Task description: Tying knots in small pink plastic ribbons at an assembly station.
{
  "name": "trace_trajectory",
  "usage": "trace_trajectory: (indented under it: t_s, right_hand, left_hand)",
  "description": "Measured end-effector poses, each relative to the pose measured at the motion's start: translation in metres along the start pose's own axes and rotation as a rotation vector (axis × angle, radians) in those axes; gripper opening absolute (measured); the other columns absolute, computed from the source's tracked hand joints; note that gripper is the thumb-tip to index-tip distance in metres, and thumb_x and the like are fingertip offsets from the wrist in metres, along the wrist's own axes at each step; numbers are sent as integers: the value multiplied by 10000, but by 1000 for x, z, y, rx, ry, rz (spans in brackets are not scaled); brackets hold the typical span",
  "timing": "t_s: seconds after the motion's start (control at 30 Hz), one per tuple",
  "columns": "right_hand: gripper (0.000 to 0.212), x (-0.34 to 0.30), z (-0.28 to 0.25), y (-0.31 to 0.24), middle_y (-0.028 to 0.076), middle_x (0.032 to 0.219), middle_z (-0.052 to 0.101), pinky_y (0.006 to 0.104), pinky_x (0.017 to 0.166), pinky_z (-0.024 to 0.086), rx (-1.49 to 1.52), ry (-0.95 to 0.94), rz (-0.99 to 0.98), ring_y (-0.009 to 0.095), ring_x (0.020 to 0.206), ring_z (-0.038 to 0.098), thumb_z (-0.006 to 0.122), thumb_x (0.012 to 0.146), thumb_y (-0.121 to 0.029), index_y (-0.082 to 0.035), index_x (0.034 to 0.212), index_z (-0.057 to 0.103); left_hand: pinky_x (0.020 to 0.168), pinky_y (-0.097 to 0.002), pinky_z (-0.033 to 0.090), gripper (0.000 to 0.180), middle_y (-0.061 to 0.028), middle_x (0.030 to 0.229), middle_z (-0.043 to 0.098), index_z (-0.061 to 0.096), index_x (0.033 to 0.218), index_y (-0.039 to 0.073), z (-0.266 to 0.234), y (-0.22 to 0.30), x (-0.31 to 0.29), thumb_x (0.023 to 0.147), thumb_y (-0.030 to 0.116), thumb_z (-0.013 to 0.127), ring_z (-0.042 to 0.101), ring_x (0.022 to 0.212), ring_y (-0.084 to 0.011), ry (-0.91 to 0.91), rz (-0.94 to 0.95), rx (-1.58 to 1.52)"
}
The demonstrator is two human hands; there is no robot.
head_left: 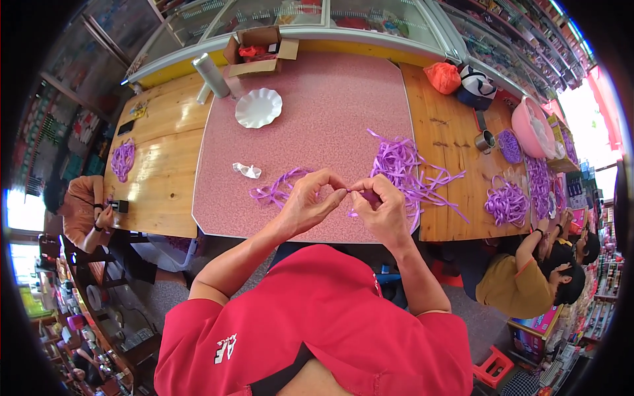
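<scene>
Both hands meet over the near part of the pink tabletop [317, 99], fingertips pinched close together. Between them runs a purple ribbon [372, 197], partly hidden by the fingers. My left hand [313, 198] is closed on it at thumb and forefinger; my right hand [382, 206] pinches it just to the right. Beside my left hand lie loose purple ribbon loops [267, 193]. A large tangled pile of purple ribbons [396, 162] spreads behind and right of my right hand, some strands trailing over the table's right edge. A crumpled white piece [247, 171] rests left of the loops.
A white scalloped plate [259, 108], a silver roll [210, 74] and an open cardboard box [259, 65] stand toward the back. On the right wooden table sit ribbon bundles [506, 201], a metal cup [485, 140] and a pink basin [532, 129]. People work at both sides.
</scene>
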State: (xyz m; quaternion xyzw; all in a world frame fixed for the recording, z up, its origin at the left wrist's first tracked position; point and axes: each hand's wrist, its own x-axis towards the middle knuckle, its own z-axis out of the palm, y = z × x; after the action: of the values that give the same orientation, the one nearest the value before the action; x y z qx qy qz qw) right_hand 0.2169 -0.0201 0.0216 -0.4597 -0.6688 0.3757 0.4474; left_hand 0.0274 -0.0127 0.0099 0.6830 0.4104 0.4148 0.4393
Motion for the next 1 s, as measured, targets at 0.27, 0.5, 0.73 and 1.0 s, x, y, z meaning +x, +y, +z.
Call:
trace_trajectory:
  t_s: [0.27,0.5,0.73,1.0]
  right_hand:
    - [79,0,1,-4,-14,727,585,206,494,375,9,4,41,26,600,495,701,872,-72,-6,908,677]
    - [119,2,-5,-6,-28,709,587,203,513,379,-35,-80,218,20,616,483,684,904,-121,-2,909,680]
    - [120,2,-9,5,-42,710,580,210,554,411,119,-91,290,26,653,500,663,920,-119,-1,902,671]
    - [109,3,-8,4,-1,761,607,202,576,416,-4,-139,138,44,659,520,690,903,-115,-8,900,671]
  left_hand:
    - [816,-294,459,102,-43,890,642,639,956,25,0,-1,2,895,100,672,592,882,-128,-10,0,19]
    - [815,-300,464,100,-56,898,639,625,948,21,-1,-2,4,894,93,669,600,882,-140,-8,21,52]
    - [882,-325,458,114,-66,914,634,626,996,27,-7,-6,4,891,65,644,604,938,-175,4,-30,-6]
    - [1119,-518,263,438,-101,1126,589,548,1211,106,-19,-9,17,821,184,731,548,1143,-234,-210,467,703]
